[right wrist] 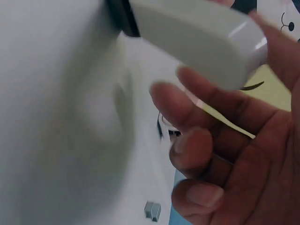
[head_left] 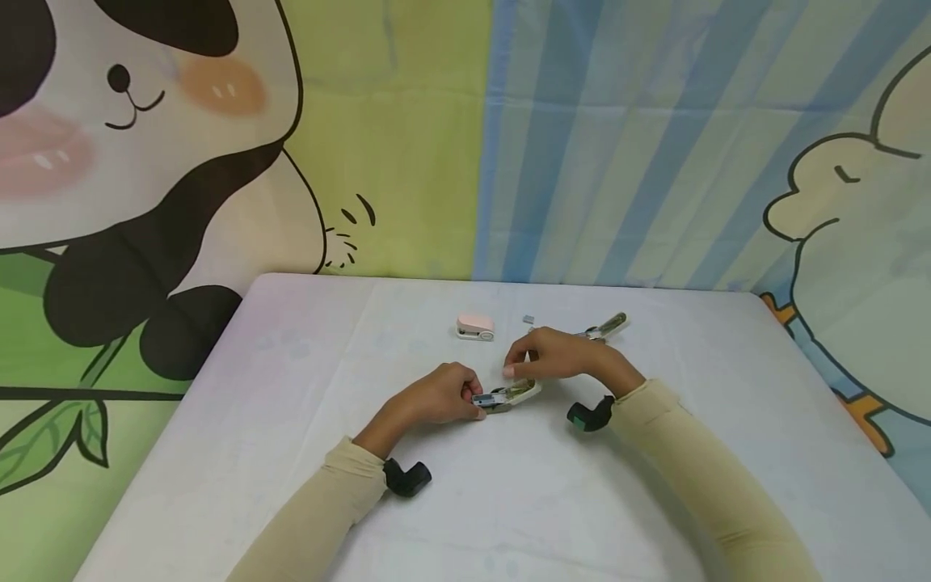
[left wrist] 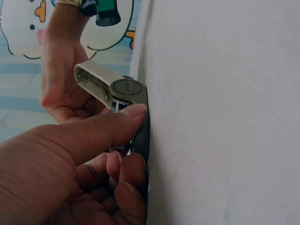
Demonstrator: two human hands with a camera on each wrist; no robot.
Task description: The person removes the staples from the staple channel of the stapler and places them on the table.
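Observation:
A small stapler [head_left: 512, 396] with a white cover stands flipped wide apart near the middle of the table. My left hand [head_left: 440, 394] pinches its base between thumb and fingers, low at the tabletop. In the left wrist view, the raised cover [left wrist: 96, 79] shows its hollow inside, beside a round hub [left wrist: 127, 86]. My right hand [head_left: 556, 354] hovers just above the cover end, its fingers loosely bent and apart. In the right wrist view, the cover [right wrist: 201, 40] passes in front of this hand; whether the thumb touches it I cannot tell.
Behind the hands sits a pink stapler [head_left: 475, 326], closed. A small grey block of staples [head_left: 528, 319] lies to its right. Another opened stapler [head_left: 609, 326] rests beyond my right wrist, partly hidden. Patterned cloth [head_left: 407, 162] hangs behind the white table [head_left: 291, 388].

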